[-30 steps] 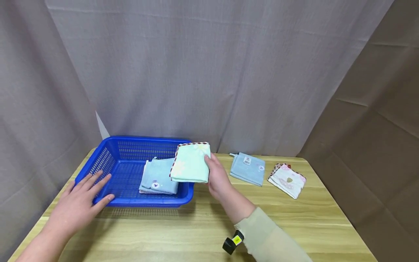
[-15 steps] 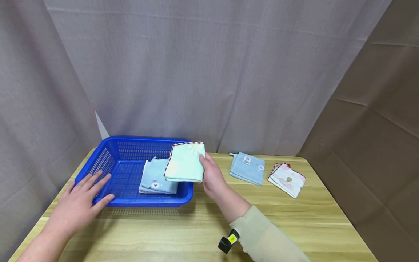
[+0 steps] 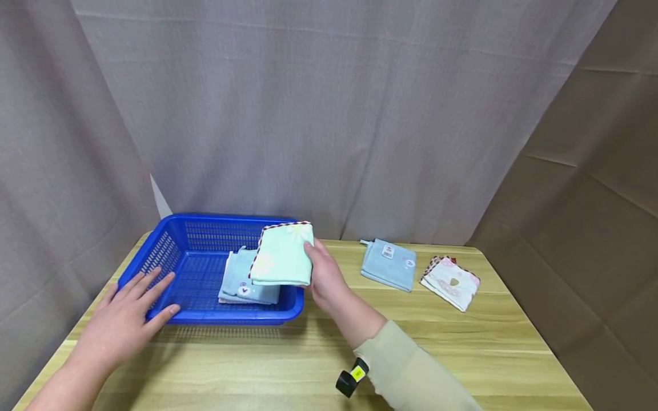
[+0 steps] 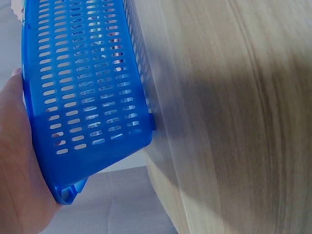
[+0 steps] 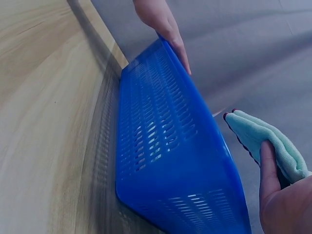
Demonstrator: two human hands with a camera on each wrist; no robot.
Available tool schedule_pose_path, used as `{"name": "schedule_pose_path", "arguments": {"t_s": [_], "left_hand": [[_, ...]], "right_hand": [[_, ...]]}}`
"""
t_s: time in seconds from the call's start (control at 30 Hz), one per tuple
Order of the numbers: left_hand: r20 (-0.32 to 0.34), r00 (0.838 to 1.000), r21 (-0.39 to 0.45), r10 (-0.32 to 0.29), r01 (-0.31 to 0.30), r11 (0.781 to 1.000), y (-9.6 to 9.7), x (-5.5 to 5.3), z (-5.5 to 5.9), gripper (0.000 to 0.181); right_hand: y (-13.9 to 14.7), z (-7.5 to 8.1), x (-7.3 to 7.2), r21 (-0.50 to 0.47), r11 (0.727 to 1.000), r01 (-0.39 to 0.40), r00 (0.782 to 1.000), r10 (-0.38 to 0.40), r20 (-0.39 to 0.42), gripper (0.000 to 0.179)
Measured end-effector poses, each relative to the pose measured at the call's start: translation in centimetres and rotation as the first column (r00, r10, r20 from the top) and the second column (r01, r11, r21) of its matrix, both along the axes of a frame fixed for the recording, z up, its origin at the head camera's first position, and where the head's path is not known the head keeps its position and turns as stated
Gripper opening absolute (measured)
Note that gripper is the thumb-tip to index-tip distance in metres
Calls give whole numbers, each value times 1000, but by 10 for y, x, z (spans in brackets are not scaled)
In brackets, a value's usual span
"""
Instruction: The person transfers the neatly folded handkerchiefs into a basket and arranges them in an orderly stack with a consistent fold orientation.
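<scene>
My right hand (image 3: 327, 275) pinches a folded mint-green towel (image 3: 284, 254) with a red-and-white checked edge, thumb on top. The towel hangs above the right end of a blue plastic basket (image 3: 231, 317). In the right wrist view the same green towel (image 5: 263, 139) is seen from its side, higher than the basket rim. My left hand (image 3: 123, 319) rests on the basket's front left corner with its fingers spread and straight. Inside the basket lies a folded light-blue towel (image 3: 247, 277) on top of a pale one; the green towel hides part of it.
On the wooden table (image 3: 411, 342), right of the basket, lie a folded blue towel (image 3: 388, 264) with a label and a folded white-and-pink towel (image 3: 452, 282) with a checked edge. A grey curtain (image 3: 329, 114) stands behind the table, a brown one (image 3: 581, 228) at the right.
My right hand has moved left with the green towel, farther over the basket and its blue towel. The left hand and basket have stayed in place.
</scene>
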State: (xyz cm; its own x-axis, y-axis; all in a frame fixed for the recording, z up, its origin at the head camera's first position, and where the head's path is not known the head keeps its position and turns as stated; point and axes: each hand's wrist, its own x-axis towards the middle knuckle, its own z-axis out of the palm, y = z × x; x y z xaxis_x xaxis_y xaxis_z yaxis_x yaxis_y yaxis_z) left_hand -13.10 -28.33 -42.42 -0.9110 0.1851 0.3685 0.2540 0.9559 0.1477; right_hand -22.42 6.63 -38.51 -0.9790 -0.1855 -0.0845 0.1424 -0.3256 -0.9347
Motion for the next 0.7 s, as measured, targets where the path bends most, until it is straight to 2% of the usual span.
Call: {"name": "schedule_pose_path", "arguments": {"t_s": [0.47,0.7], "left_hand": [[21,1000,-3,1,-1,1000,-1,0,-1,67],[32,999,-13,4,-4,1000,-2,0,-2,67]], "right_hand": [[-15,2,-2,-13,999,-43,999,44,18,46],[-20,2,-2,17,999,-48,998,48,38,45]]}}
